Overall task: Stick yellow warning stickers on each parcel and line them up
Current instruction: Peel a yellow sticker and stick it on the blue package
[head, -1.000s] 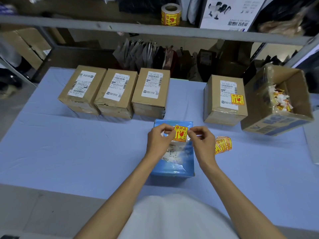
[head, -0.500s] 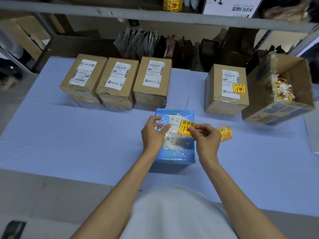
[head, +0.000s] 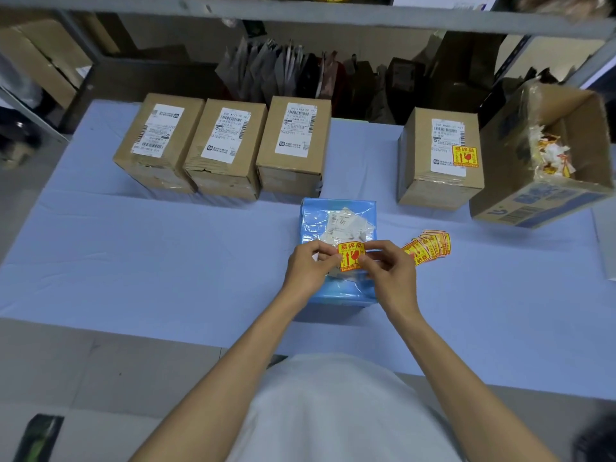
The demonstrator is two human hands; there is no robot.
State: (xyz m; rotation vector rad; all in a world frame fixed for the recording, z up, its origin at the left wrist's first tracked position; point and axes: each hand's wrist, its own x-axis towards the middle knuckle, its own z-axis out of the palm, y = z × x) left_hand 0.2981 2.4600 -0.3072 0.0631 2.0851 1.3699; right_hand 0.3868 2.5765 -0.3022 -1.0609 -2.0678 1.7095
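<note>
A blue parcel [head: 336, 295] with a white label lies in front of me on the light blue table [head: 133, 261]. Above it my left hand [head: 308, 266] and my right hand [head: 388, 266] pinch a yellow warning sticker [head: 350, 256] by its left and right edges. A fanned pile of yellow stickers [head: 428, 245] lies just right of the parcel. Three brown parcels [head: 230, 145] without stickers stand side by side at the back left. A fourth brown parcel [head: 440, 155] at the back right carries a yellow sticker.
An open cardboard box [head: 546, 168] with crumpled sticker backings sits tilted at the far right. A metal shelf rail [head: 300, 15] runs overhead at the back, with bags stored beneath it. The table's near edge borders grey floor.
The sticker, held by my right hand alone half a second ago, is again pinched by both hands and sits lower over the blue parcel's near half.
</note>
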